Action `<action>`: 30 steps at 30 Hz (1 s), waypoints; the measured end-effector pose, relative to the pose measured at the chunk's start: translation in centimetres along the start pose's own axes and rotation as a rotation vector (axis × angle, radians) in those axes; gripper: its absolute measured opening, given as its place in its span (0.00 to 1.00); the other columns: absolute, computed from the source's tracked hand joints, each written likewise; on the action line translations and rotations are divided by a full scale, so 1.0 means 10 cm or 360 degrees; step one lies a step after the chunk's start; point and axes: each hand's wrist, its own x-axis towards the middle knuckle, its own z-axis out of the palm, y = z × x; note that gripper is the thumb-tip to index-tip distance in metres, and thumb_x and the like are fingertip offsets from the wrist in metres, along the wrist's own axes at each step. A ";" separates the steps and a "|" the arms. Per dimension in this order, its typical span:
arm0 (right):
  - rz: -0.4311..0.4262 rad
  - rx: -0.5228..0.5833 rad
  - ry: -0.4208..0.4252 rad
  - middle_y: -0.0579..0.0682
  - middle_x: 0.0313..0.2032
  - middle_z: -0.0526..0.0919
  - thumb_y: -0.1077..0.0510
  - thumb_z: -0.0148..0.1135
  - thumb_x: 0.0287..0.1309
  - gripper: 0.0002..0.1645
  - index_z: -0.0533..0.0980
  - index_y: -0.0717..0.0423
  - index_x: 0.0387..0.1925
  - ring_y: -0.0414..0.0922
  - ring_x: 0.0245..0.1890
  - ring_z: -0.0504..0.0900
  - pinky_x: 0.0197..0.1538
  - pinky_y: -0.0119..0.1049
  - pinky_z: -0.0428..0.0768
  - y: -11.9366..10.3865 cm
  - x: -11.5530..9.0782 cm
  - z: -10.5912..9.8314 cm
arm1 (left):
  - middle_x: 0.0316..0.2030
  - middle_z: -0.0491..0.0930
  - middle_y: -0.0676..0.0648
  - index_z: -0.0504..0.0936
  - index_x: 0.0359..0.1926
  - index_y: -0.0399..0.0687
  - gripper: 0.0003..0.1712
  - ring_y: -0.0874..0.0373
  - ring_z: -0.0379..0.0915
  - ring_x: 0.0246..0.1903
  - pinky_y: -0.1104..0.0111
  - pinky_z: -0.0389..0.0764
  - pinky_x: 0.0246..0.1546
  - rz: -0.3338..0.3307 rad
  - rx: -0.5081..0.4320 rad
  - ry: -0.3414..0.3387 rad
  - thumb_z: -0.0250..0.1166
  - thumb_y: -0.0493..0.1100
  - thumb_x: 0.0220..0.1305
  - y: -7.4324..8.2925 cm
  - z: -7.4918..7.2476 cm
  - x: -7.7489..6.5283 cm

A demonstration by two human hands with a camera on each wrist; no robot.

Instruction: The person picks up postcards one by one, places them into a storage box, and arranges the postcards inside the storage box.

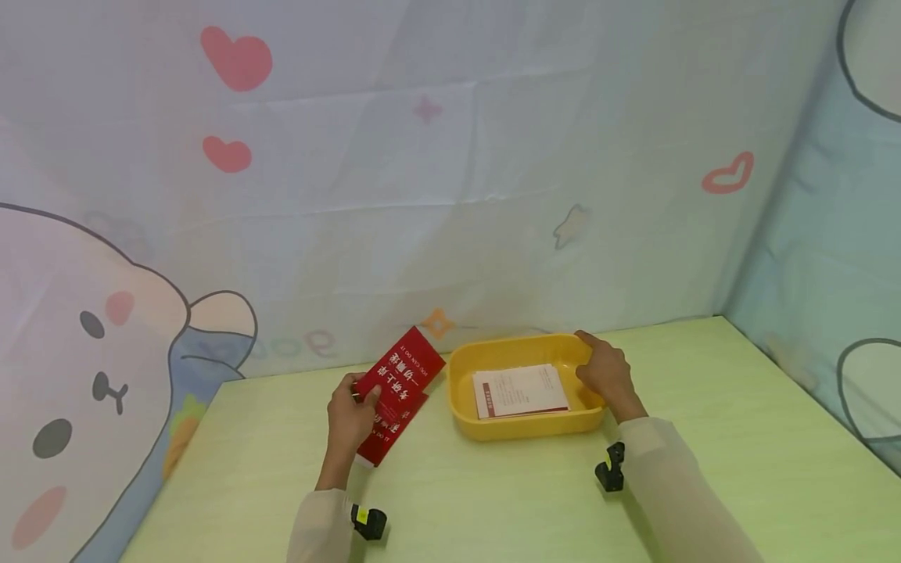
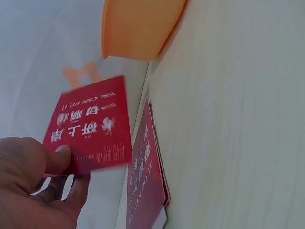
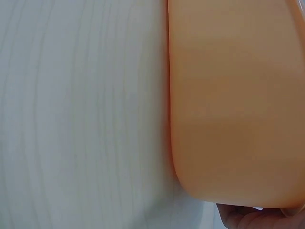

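Observation:
Between thumb and fingers, my left hand (image 1: 350, 418) pinches a red card (image 1: 403, 374) with white Chinese lettering and "YOU CAN DO IT" on it. The left wrist view has this card (image 2: 90, 126) raised above the table. Below it lies a small stack of similar red cards (image 1: 389, 439), partly covered in the head view. My right hand (image 1: 608, 374) grips the right end of a yellow plastic tray (image 1: 528, 428) at the rim. White printed cards (image 1: 521, 391) with dark red edging lie inside the tray. In the right wrist view the tray's outer wall (image 3: 238, 105) hides most of that hand.
The light green table (image 1: 479, 500) backs onto a hanging cloth (image 1: 366, 156) printed with hearts and a cartoon bear. A second cloth (image 1: 831, 258) hangs along the right side. The tray stands near the table's back edge.

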 end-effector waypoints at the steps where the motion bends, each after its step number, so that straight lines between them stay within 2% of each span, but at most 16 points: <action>1: 0.0000 0.0002 0.0001 0.72 0.64 0.70 0.67 0.54 0.53 0.42 0.61 0.58 0.73 0.60 0.42 0.74 0.37 0.45 0.79 0.00 0.00 0.00 | 0.49 0.80 0.33 0.74 0.60 0.38 0.20 0.44 0.81 0.43 0.57 0.85 0.40 -0.0002 -0.0011 0.0011 0.61 0.42 0.71 0.01 0.00 0.00; 10: -0.0004 0.0007 -0.0008 0.72 0.65 0.69 0.66 0.54 0.53 0.43 0.60 0.58 0.73 0.61 0.44 0.74 0.40 0.48 0.80 0.01 0.00 0.00 | 0.48 0.82 0.32 0.76 0.57 0.38 0.18 0.41 0.82 0.44 0.53 0.86 0.41 0.0077 -0.0065 0.0176 0.61 0.42 0.70 0.06 -0.04 -0.01; 13: -0.0010 0.0008 -0.0009 0.72 0.65 0.69 0.66 0.54 0.53 0.43 0.60 0.58 0.73 0.60 0.43 0.74 0.38 0.47 0.78 0.01 0.01 0.00 | 0.48 0.83 0.32 0.76 0.57 0.39 0.19 0.40 0.82 0.45 0.51 0.86 0.42 0.0101 -0.0089 0.0218 0.62 0.43 0.70 0.10 -0.04 0.00; 20: 0.0004 0.0002 -0.0009 0.71 0.66 0.69 0.67 0.54 0.54 0.42 0.60 0.57 0.74 0.58 0.40 0.74 0.32 0.39 0.73 0.00 0.02 -0.01 | 0.51 0.83 0.34 0.73 0.61 0.41 0.22 0.41 0.83 0.48 0.50 0.85 0.46 0.0144 -0.0175 0.0206 0.63 0.44 0.70 0.20 -0.02 0.03; 25: 0.0009 0.0002 -0.0023 0.71 0.65 0.69 0.66 0.54 0.55 0.42 0.60 0.57 0.73 0.58 0.39 0.73 0.33 0.40 0.73 0.00 0.02 -0.01 | 0.49 0.85 0.35 0.71 0.62 0.43 0.23 0.41 0.84 0.46 0.49 0.85 0.45 0.0192 -0.0226 0.0294 0.63 0.44 0.70 0.24 -0.01 0.01; 28: 0.0004 0.0003 -0.0024 0.72 0.65 0.69 0.66 0.54 0.55 0.42 0.60 0.57 0.73 0.58 0.40 0.73 0.33 0.40 0.73 0.00 0.03 -0.02 | 0.46 0.86 0.35 0.72 0.61 0.44 0.23 0.42 0.84 0.44 0.50 0.85 0.45 0.0262 -0.0293 0.0349 0.64 0.43 0.69 0.24 0.01 0.00; 30: -0.0001 0.0004 -0.0019 0.71 0.66 0.69 0.66 0.54 0.54 0.42 0.60 0.57 0.73 0.59 0.41 0.73 0.34 0.42 0.74 0.01 0.03 -0.02 | 0.44 0.86 0.36 0.72 0.61 0.44 0.23 0.43 0.84 0.43 0.56 0.86 0.41 0.0294 -0.0332 0.0352 0.64 0.43 0.68 0.27 0.03 0.00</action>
